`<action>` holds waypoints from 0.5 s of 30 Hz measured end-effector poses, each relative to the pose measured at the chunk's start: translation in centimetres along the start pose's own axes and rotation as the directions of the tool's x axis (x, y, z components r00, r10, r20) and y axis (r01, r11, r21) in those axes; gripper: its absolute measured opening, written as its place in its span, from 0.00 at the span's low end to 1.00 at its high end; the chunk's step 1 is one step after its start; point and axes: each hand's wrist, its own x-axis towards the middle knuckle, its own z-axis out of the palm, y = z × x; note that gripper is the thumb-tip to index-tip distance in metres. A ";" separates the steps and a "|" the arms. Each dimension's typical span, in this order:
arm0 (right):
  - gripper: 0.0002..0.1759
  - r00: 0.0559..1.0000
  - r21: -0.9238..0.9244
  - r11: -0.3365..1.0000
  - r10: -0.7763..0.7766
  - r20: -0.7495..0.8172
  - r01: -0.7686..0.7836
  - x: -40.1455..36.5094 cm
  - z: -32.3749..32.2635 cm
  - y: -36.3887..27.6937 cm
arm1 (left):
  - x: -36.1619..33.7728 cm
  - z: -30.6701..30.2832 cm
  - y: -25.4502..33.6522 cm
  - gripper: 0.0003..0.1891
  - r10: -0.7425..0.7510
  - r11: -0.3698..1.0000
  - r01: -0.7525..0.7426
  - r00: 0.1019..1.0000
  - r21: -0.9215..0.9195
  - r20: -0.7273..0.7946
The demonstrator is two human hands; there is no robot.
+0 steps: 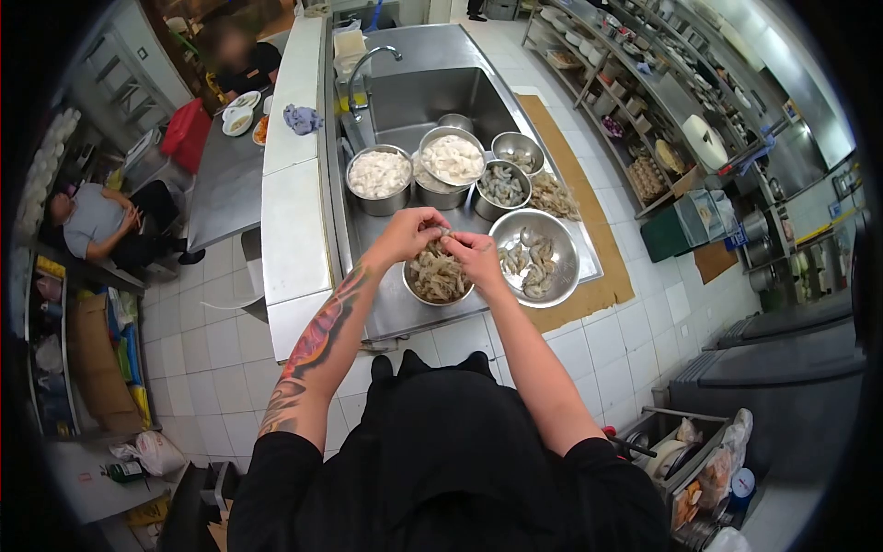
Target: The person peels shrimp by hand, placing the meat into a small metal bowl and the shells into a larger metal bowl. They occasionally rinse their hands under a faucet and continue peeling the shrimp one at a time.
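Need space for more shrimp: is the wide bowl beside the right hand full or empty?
Neither; partly filled. Shrimp lie in a loose cluster inside the bowl, with bare metal showing around them.

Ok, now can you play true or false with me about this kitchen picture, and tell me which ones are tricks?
1. The left hand and right hand are close together above a bowl. True.
2. The tap stands on the picture's right side of the sink. False: it stands on the left side.
3. The wide bowl holds grey shrimp. True.
4. The purple cloth lies inside the sink. False: it lies on the white ledge.
5. The big tattoo is on the right forearm. False: it is on the left forearm.
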 end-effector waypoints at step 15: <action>0.13 0.997 -0.088 0.996 -0.006 -0.080 -0.001 -0.1 0.5 -0.2 | -0.2 0.0 0.2 0.10 0.147 0.975 -0.132 0.987 0.180 -0.071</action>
